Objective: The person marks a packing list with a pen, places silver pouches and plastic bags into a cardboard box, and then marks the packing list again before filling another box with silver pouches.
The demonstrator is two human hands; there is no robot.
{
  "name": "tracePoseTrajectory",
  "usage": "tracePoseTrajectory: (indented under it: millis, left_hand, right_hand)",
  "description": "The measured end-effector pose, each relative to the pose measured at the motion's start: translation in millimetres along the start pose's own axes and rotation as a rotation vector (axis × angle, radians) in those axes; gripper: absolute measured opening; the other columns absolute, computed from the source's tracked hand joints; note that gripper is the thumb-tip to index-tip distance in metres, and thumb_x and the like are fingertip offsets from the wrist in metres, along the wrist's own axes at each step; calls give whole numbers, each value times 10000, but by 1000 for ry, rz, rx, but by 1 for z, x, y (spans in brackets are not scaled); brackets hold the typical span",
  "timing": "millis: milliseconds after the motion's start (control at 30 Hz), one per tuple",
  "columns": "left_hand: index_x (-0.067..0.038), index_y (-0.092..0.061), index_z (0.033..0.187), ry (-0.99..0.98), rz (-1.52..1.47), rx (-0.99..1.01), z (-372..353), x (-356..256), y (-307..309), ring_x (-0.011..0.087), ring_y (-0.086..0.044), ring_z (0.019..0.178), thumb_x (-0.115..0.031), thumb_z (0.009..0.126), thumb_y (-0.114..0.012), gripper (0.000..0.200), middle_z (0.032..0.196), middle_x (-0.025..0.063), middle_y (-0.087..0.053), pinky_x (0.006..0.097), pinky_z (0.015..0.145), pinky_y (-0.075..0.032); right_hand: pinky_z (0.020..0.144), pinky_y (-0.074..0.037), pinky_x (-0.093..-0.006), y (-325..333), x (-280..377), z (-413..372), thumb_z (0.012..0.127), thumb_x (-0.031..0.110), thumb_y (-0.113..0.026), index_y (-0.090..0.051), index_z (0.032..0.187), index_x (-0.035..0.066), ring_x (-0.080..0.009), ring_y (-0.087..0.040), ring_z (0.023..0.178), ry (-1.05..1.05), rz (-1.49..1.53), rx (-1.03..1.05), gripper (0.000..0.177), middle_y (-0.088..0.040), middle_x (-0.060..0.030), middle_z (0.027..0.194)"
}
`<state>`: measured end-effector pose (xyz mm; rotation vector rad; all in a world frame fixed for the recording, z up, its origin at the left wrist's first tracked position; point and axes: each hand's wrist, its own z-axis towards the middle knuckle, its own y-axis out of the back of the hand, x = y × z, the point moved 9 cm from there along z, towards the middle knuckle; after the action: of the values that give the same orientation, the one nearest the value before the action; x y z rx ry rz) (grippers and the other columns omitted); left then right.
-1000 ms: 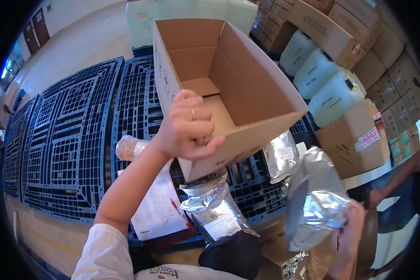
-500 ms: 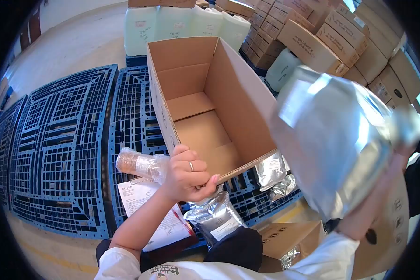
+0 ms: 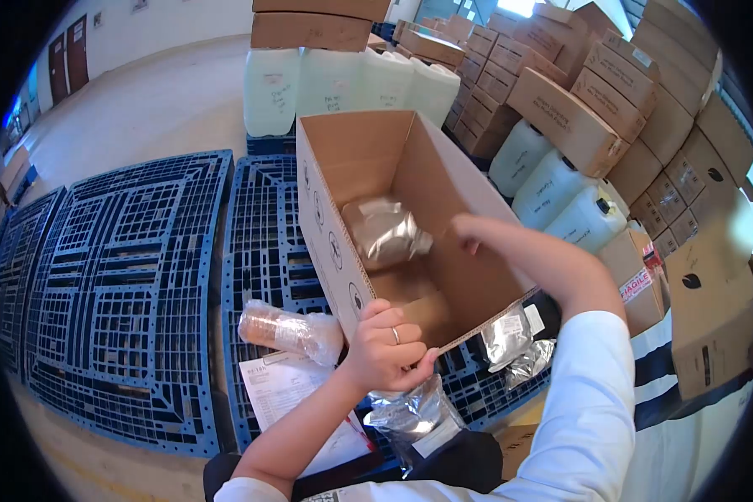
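The near edge of a tall open cardboard box is pinched in my left hand, thumb on the outside. Inside, toward the far end, lies a shiny silver pouch. My right hand reaches over the box's right wall, a short way right of the pouch and apart from it. Its fingers point down, loosely bent and partly hidden, and it appears open with nothing in it. Beneath my left hand another silver pouch with a white label rests near my knee.
Blue plastic pallets spread to the left. Beside the box are a bubble-wrapped item and printed papers. Smaller silver pouches lie at its right corner. Jerrycans and stacked cartons stand behind.
The large silver pouch has gone from my right hand at the right into the box. My right arm has swung left over the box. My left hand keeps its hold.
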<state>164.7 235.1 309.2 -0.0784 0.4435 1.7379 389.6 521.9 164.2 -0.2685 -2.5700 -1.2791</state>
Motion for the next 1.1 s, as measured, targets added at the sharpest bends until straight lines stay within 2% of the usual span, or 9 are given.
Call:
tracePoseTrajectory:
  millis: [67,133,200,267,333,467,767,867,1100]
  left_hand:
    - [-145,-409,458,-8,-73,-58,1,1,-3,163,-422,515,-166,647,-651,307,509,-17,-376,326,567,-295]
    - [-147,-419,464,-24,-1,11,1,-1,-11,162,-428,519,-171,637,-651,291,519,-20,-403,326,570,-302]
    - [-148,-417,464,-26,15,-2,-1,2,-1,160,-428,522,-179,627,-655,290,525,-21,-415,325,571,-307]
    - [-140,-444,500,-21,-8,-11,-7,2,9,159,-448,554,-162,662,-663,274,552,-21,-425,307,591,-343]
    - [-144,-439,499,-19,4,-1,-6,4,4,160,-434,544,-170,669,-657,277,556,-23,-413,308,581,-338]
    - [-144,-435,499,-13,-25,-1,-3,4,-7,161,-424,544,-163,664,-653,274,567,-22,-414,302,580,-331]
    - [-149,-442,479,-27,-13,-30,2,-1,-19,178,-411,513,-198,648,-639,263,538,-13,-406,327,573,-307]
    - [-136,-455,499,-10,-1,38,2,1,-17,181,-440,562,-170,648,-648,246,561,-6,-412,321,610,-347]
    - [-120,-436,485,-78,47,-28,-4,6,-13,205,-443,544,-251,678,-585,276,541,20,-427,358,602,-312]
  right_hand:
    - [766,-515,-408,-59,39,29,808,268,-596,-477,1320,175,-286,-640,924,283,-1061,-60,534,-636,-129,1100]
    - [802,-512,-418,-114,82,24,753,301,-634,-299,1409,313,-299,-610,1014,532,-1060,21,737,-554,-149,1242]
    - [912,-462,-504,-165,92,34,787,277,-602,-308,1403,367,-404,-305,1313,558,-1258,165,688,-137,-94,1519]
    - [861,-432,-660,-194,83,46,829,362,-579,-322,1422,246,-454,-66,1371,546,-1397,201,657,-77,-30,1533]
    - [810,-435,-698,-205,79,58,828,389,-583,-349,1410,220,-504,-38,1349,482,-1560,-87,650,-80,-27,1532]
    - [700,-511,-654,-192,84,36,818,355,-602,-390,1385,270,-542,-63,1325,545,-1575,-114,612,-93,-79,1525]
    - [545,-568,-393,-126,78,65,868,125,-504,-217,1448,261,-364,-534,1094,430,-1350,-172,662,-52,-194,1514]
    - [755,-537,-365,-112,87,54,876,77,-464,-331,1382,223,-272,-530,1094,386,-1079,8,543,-163,-157,1448]
    - [678,-491,-312,65,186,-209,919,136,-478,-492,1093,113,-184,-551,832,1107,24,-560,177,-432,-97,991]
